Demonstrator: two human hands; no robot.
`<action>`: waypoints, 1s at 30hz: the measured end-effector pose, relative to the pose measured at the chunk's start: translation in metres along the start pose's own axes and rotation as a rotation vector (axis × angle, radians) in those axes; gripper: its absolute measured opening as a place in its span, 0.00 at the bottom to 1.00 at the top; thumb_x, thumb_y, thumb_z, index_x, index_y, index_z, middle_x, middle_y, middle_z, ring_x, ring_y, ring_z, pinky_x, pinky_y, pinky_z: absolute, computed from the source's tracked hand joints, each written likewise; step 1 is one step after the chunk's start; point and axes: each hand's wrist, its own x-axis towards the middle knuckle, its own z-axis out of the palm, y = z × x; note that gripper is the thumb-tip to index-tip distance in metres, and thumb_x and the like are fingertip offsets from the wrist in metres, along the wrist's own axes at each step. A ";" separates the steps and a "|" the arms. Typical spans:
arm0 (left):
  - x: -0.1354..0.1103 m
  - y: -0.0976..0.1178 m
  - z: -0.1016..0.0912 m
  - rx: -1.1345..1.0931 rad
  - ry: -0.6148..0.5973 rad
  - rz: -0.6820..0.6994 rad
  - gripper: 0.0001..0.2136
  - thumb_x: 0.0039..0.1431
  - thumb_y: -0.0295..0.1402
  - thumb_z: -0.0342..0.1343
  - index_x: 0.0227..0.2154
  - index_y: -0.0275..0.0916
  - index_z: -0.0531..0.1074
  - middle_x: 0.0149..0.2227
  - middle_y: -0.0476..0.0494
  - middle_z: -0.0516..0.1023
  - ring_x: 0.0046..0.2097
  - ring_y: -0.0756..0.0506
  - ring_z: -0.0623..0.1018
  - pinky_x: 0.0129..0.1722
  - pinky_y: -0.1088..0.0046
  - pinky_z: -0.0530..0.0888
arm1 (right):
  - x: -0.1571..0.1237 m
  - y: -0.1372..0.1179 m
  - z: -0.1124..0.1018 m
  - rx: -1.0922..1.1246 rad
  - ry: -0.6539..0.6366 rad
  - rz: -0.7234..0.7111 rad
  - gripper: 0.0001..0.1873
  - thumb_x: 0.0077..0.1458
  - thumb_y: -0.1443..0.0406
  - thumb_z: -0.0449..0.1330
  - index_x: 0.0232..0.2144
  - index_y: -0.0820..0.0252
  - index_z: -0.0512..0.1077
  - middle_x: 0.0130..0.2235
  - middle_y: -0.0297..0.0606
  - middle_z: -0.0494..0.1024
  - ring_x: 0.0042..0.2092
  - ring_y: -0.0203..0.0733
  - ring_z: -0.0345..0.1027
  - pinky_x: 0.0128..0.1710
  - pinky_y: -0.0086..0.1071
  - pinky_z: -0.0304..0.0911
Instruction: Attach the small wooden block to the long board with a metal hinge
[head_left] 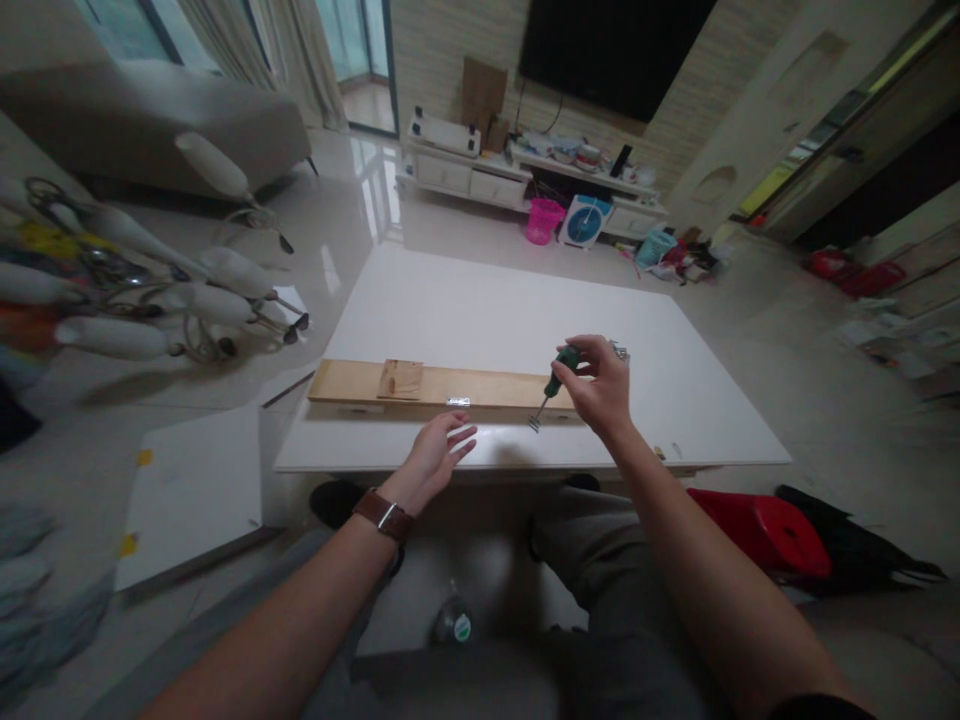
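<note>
My right hand (600, 385) grips a screwdriver (561, 371) by its green handle, tip slanting down to the left above the white tabletop (495, 325). Small metal pieces, perhaps screws, cling at the tip (534, 424). A shiny bit of metal (619, 350) shows by the back of the same hand; I cannot make out what it is. My left hand (439, 450), fingers apart and holding nothing, is just in front of a long wooden board (495, 384). On the board's near edge sits a small metal plate (458, 402). A square wooden piece (400, 380) lies on the board's left part.
Small bits (660, 453) lie near the table's right front edge. A white panel (199, 490) is at left, below blurred white lamp-like parts (217, 165). A red stool (761, 530) stands at right, a clear bottle (453, 622) on the floor between the legs.
</note>
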 end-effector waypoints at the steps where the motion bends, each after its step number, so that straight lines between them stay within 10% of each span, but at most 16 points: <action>1: -0.003 0.001 0.001 -0.003 -0.007 -0.005 0.05 0.58 0.22 0.55 0.31 0.36 0.73 0.42 0.41 0.77 0.40 0.47 0.80 0.40 0.71 0.77 | -0.001 0.003 -0.005 -0.017 -0.030 0.005 0.18 0.52 0.60 0.69 0.45 0.53 0.73 0.41 0.37 0.85 0.40 0.43 0.80 0.36 0.36 0.78; 12: -0.014 0.007 0.004 -0.026 -0.025 -0.007 0.04 0.59 0.22 0.57 0.31 0.36 0.74 0.43 0.39 0.78 0.39 0.45 0.81 0.40 0.70 0.77 | -0.010 0.035 -0.025 -0.156 -0.271 0.051 0.12 0.51 0.59 0.68 0.37 0.55 0.73 0.39 0.39 0.83 0.41 0.45 0.78 0.38 0.41 0.79; 30: -0.014 0.009 0.002 -0.022 -0.032 -0.011 0.06 0.60 0.22 0.55 0.29 0.35 0.74 0.42 0.39 0.78 0.39 0.45 0.81 0.40 0.70 0.77 | -0.008 0.034 -0.019 -0.152 -0.262 0.052 0.11 0.50 0.60 0.68 0.36 0.55 0.72 0.37 0.37 0.82 0.40 0.44 0.77 0.36 0.40 0.80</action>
